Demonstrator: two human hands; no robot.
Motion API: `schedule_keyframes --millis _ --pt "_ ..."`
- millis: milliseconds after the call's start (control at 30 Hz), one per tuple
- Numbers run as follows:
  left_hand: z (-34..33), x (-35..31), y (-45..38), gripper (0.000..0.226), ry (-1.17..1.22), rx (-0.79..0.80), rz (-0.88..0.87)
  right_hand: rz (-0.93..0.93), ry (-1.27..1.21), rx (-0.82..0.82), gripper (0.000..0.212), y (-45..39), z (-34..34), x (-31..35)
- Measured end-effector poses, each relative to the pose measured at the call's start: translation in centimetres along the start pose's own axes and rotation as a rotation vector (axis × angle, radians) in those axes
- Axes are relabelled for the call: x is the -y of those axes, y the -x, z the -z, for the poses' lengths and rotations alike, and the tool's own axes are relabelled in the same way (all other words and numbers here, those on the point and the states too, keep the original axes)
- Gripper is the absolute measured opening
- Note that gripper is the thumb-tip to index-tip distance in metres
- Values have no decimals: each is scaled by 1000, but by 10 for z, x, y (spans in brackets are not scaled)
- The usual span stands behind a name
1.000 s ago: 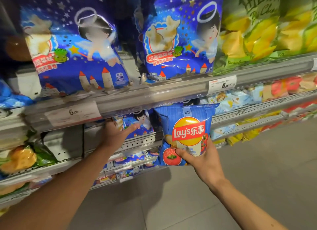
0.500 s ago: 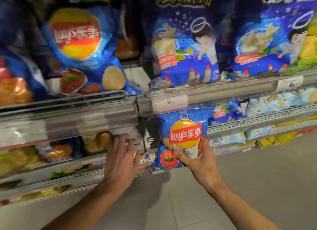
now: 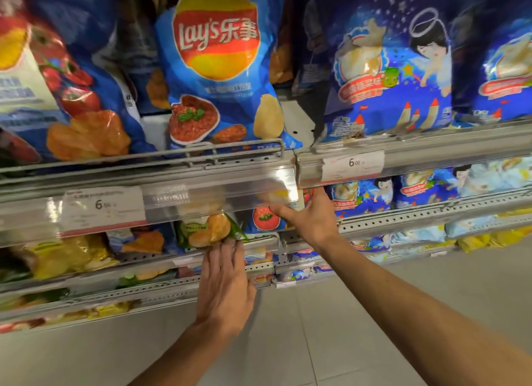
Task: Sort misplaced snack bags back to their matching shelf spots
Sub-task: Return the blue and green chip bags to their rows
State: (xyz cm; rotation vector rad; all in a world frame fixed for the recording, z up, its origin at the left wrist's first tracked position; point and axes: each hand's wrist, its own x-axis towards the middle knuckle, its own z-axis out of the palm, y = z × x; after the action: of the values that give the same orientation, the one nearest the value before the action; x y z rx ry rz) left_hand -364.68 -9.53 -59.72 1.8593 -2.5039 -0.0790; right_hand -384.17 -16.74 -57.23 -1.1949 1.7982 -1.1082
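My right hand (image 3: 312,223) grips a small blue Lay's bag (image 3: 263,218) with a tomato picture, pushed in on the second shelf. The clear price rail (image 3: 218,197) hides the bag's upper half. Directly above, on the top shelf, stands a large blue Lay's bag (image 3: 218,68) of similar design. My left hand (image 3: 226,282) lies flat with straight fingers, its fingertips touching the lower edge of a green snack bag (image 3: 208,230) just left of the small Lay's bag.
Dark blue angel-print bags (image 3: 394,77) fill the top shelf on the right, with smaller ones (image 3: 362,194) below them. A tomato-flavour bag (image 3: 57,97) stands top left. Yellow bags (image 3: 66,256) sit lower left. Grey tiled floor (image 3: 331,328) lies below.
The view has swung left along the shelves. My right hand carried the small Lay's bag up and in under the price rail. My left hand moved right to the green bag.
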Motion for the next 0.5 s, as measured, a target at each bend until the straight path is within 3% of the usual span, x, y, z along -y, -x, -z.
schedule_keyframes --millis 100,200,333,500 --pt "-4 1 0 78 -1 3 -2 -35 5 30 53 -14 -12 -4" --pt "-3 0 0 80 -1 9 4 -66 -5 90 61 -23 -15 -5" --pt "-4 -1 1 82 1 -30 5 -37 118 136 59 -19 -5 -17" --pt "-5 -4 2 82 11 -48 17 -22 223 194 74 -11 1 -23"
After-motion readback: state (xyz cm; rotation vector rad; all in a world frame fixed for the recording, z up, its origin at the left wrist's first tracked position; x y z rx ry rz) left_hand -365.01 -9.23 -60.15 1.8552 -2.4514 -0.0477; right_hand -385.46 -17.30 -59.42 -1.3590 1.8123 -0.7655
